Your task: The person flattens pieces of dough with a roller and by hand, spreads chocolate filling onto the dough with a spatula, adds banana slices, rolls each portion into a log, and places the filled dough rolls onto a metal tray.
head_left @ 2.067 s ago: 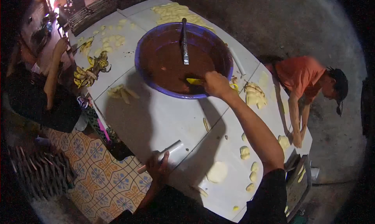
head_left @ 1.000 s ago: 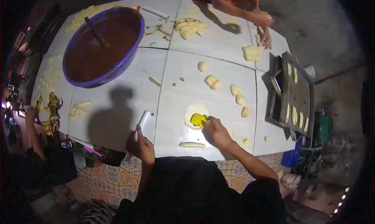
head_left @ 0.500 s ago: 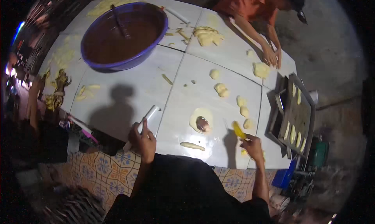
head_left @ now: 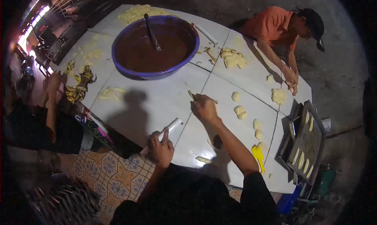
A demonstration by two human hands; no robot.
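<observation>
My left hand (head_left: pixel 161 149) is wrapped round a white rolling pin (head_left: pixel 171 129) at the table's near side. My right hand (head_left: pixel 206 108) reaches over the middle of the table with fingers curled together; whatever they hold is hidden. Just beyond its fingertips lies a thin pale strip (head_left: pixel 191 94). Under my right forearm, a flattened dough round with brown paste (head_left: pixel 216 141) is mostly covered. Nearer me lies another pale strip (head_left: pixel 204 160). A yellow-handled tool (head_left: pixel 258 158) rests on the table to the right, below several dough balls (head_left: pixel 240 112).
A purple tub (head_left: pixel 157 74) of brown paste with a spoon (head_left: pixel 152 32) stands at the far left. Bananas (head_left: pixel 80 85) lie at the left edge. Metal trays (head_left: pixel 300 140) with dough strips sit at the right. Across the table, a person in orange (head_left: pixel 271 26) handles dough.
My right hand has set the yellow-handled tool down on the right and moved left and away to the table's middle. My left hand still holds the rolling pin. The view has shifted.
</observation>
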